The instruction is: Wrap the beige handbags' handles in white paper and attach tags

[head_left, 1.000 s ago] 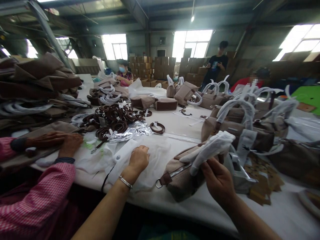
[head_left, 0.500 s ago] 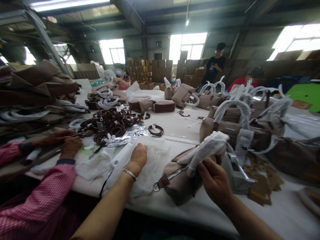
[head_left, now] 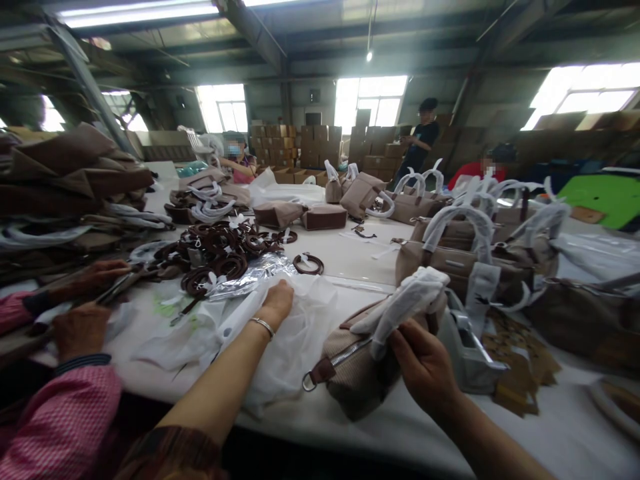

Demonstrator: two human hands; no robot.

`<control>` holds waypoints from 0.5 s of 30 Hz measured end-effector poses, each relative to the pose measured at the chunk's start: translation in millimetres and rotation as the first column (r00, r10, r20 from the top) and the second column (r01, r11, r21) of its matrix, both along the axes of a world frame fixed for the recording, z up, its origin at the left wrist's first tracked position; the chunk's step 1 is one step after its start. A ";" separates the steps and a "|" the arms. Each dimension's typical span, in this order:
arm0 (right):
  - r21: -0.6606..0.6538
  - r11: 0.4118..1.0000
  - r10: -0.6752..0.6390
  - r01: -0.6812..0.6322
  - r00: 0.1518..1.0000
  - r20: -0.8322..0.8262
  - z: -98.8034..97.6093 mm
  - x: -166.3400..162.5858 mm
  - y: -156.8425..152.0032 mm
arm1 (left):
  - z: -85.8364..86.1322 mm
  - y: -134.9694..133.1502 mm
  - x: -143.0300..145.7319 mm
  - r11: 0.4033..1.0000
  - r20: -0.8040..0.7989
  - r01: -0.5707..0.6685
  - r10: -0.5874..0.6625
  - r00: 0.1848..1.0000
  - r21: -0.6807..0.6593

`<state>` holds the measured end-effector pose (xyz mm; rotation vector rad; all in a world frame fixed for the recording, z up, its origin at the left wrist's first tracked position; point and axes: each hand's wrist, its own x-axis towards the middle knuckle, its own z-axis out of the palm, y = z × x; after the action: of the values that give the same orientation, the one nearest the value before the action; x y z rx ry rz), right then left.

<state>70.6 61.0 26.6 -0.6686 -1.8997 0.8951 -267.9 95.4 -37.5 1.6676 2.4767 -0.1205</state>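
My left hand (head_left: 277,305), with a silver bangle at the wrist, is closed on the upper part of a thin white translucent bag (head_left: 311,313). This bag lies rumpled on the table in front of me. To its right, a taupe handbag (head_left: 357,377) with a silver zipper, brown tab and metal ring leans on the table. Its handles (head_left: 410,303) are wrapped in white. My right hand (head_left: 425,360) pinches them near their base, with the fingertips partly hidden behind the wrapping.
Brown coiled straps (head_left: 220,250) lie behind the white bag. Finished handbags (head_left: 453,263) crowd the right, near a grey plastic bin (head_left: 467,353) and brown tags (head_left: 523,367). A co-worker's hands (head_left: 83,327) handle material at left, beside a tall stack (head_left: 75,163). Other people are farther back.
The view has shifted slightly. My left hand still grips the white bag, and more of my left sleeve shows. The co-worker's near hand has moved left and down, away from the white bag.
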 end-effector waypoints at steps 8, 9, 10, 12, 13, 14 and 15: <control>0.044 0.999 -0.008 0.008 1.000 0.014 3.4 2.3 0.6 | -5.2 3.5 -3.0 0.998 -0.086 0.063 -0.064 0.994 -0.015; 0.047 0.999 -0.008 0.007 1.000 0.014 4.0 2.1 0.7 | -5.2 3.8 -5.1 0.998 -0.088 0.065 -0.066 0.994 -0.017; 0.050 0.999 -0.009 0.008 1.000 0.015 4.5 1.9 0.7 | -5.1 4.1 -7.2 0.998 -0.088 0.066 -0.067 0.994 -0.019; 0.054 0.998 -0.015 0.014 1.000 0.018 5.6 1.3 0.7 | -4.5 4.9 -10.1 0.997 -0.083 0.067 -0.069 0.994 -0.024; 0.055 0.998 -0.019 0.018 1.000 0.020 6.1 1.0 0.5 | -4.0 5.3 -10.9 0.997 -0.079 0.067 -0.069 0.995 -0.026; 0.055 0.998 -0.022 0.020 1.000 0.021 6.6 0.9 0.4 | -3.4 5.6 -11.4 0.998 -0.073 0.065 -0.067 0.995 -0.027; 0.056 0.998 -0.021 0.020 1.000 0.020 7.1 0.9 0.3 | -2.6 5.9 -11.6 0.998 -0.067 0.061 -0.063 0.996 -0.028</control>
<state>71.6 61.2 33.7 -0.6648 -1.9252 0.8218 -279.6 101.2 -40.1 1.7585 2.4609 -0.2196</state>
